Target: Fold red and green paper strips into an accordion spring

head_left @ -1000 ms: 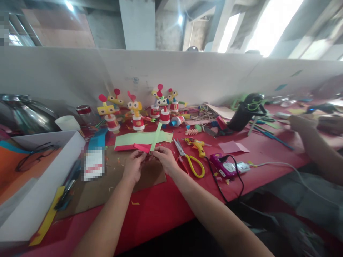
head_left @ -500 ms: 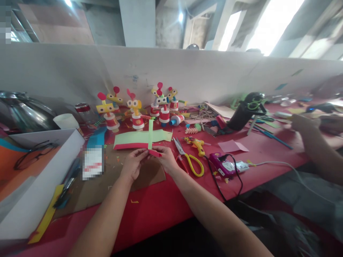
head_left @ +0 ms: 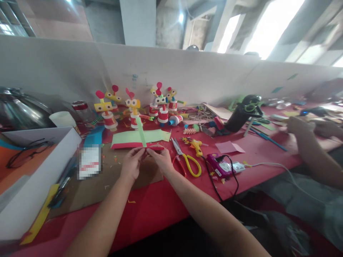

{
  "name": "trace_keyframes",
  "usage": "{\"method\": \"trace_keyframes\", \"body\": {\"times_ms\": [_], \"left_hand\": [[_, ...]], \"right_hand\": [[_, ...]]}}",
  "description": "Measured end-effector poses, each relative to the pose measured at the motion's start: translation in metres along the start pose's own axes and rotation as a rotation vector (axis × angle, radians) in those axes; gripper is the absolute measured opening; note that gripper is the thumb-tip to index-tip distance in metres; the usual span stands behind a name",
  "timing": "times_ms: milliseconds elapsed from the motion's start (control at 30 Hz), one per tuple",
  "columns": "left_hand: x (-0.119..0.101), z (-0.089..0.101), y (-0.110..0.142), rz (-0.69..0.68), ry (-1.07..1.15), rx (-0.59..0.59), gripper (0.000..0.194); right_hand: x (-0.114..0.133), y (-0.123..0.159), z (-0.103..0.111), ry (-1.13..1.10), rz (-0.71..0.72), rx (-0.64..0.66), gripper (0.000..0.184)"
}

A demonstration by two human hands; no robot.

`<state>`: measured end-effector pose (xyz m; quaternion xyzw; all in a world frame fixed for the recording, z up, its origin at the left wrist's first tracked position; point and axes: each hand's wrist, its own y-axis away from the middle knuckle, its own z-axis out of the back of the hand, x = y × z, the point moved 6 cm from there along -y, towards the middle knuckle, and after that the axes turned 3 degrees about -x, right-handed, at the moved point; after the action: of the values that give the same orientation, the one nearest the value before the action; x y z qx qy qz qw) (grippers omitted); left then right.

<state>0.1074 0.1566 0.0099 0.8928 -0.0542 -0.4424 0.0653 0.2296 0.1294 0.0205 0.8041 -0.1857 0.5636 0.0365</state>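
Clock from the two hands, 12 straight ahead. Nearest: red-covered bench point(head_left: 158, 207) front; yellow strip point(head_left: 40, 217) at 8 o'clock, with brown cardboard point(head_left: 93, 194) from 7 to 9, reaching under the hands. White box point(head_left: 40, 185) at 8 to 9, eyeglasses point(head_left: 26, 157) in it.

Left hand point(head_left: 130, 164) and right hand point(head_left: 162, 159): fingers narrow, tips nearly together, both pinching where the strips meet, above the cardboard's far edge. Light-green strip point(head_left: 140, 132) rises from the fingertips, tilted toward 11. Red strip point(head_left: 157, 147) runs out toward 3 along the right fingers. Whether the two are stuck together: can't tell.

At 3 to 4, magenta power strip point(head_left: 217, 165), cable plugged in. Scissors point(head_left: 184, 153) at 3, just beside the right hand, yellow handle toward the person. Yellow glue gun point(head_left: 197, 147) beyond the scissors; folded pink paper point(head_left: 229, 147) also at 3. Pale green sheet point(head_left: 158, 135) flat, just past the hands at 12.

Further: paper-cup figures point(head_left: 108, 119) grouped 11 to 1, one cup lying on its side. Steel jug point(head_left: 26, 110) at 10, black cylinder point(head_left: 235, 116) leaning at 2. Co-worker's hand point(head_left: 297, 126) at 3, well apart. White partition point(head_left: 200, 78) behind everything on the bench.
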Motion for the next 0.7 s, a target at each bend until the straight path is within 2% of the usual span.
{"method": "trace_keyframes", "body": {"times_ms": [200, 400, 700], "left_hand": [[0.005, -0.002, 0.002, 0.054, -0.010, 0.050, 0.025], [0.007, 0.002, -0.002, 0.088, -0.070, 0.058, 0.025], [0.001, 0.001, 0.001, 0.082, -0.098, 0.019, 0.023]], "right_hand": [[-0.003, -0.001, 0.006, 0.024, -0.050, -0.050, 0.020], [-0.013, -0.006, 0.011, 0.048, -0.167, -0.052, 0.026], [-0.013, -0.009, 0.011, 0.120, -0.101, -0.026, 0.036]]}}
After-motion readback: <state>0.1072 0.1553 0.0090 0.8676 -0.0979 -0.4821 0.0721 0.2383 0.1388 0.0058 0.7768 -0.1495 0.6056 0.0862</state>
